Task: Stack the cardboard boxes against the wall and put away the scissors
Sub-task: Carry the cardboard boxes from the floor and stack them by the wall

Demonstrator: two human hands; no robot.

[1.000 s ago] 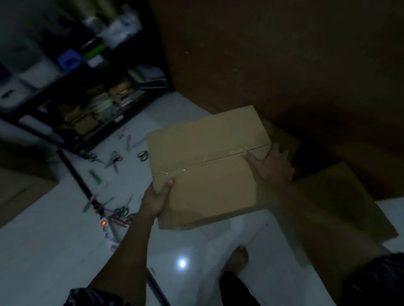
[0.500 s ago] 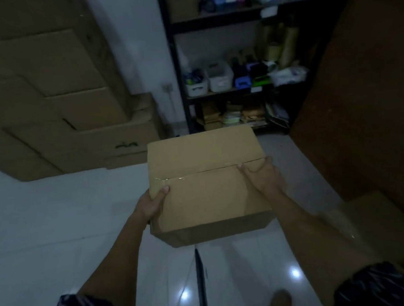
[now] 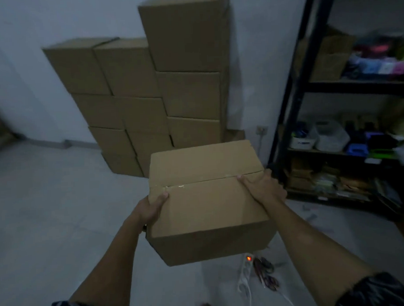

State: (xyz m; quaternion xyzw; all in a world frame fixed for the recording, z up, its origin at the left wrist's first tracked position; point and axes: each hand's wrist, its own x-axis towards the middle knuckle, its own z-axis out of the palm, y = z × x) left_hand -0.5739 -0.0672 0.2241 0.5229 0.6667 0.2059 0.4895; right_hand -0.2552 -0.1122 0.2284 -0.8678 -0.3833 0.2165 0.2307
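The person carries a taped cardboard box (image 3: pixel 207 199) out in front at about waist height, clear of the floor. The left hand (image 3: pixel 150 209) grips its left edge, thumb curled over the top; the right hand (image 3: pixel 264 188) clasps the right edge, fingers wrapped round the side. Ahead, a stack of boxes (image 3: pixel 161 96) stands against the white wall (image 3: pixel 31 79). A dark shelf unit (image 3: pixel 348 132) stands to the right. On the tiled floor (image 3: pixel 60 217) below the box, scissors (image 3: pixel 266 273) lie beside a power strip (image 3: pixel 246 269) with a lit switch.
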